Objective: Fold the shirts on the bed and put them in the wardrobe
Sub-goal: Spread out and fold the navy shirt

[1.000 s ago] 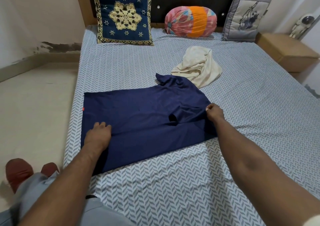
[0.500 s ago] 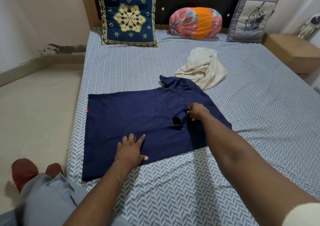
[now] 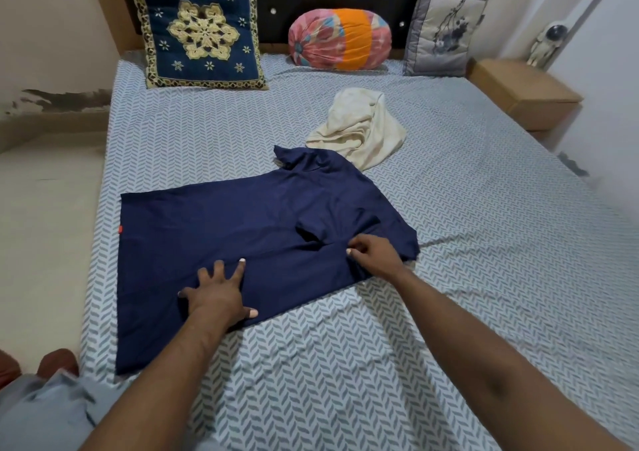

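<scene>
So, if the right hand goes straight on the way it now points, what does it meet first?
Most likely the folded-in sleeve of the navy shirt, just up-left of the right hand, which pinches that shirt's cloth. Depth is not certain.

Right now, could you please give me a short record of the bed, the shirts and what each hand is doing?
surface: bed with a herringbone sheet
navy shirt: spread flat near the bed's edge, one sleeve folded inward, not fully folded
cream shirt: crumpled heap beyond the navy one, unfolded
left hand: fingers spread, pressing flat on the navy shirt
right hand: pinching navy fabric by the folded sleeve
cushions: three, at the headboard end
</scene>
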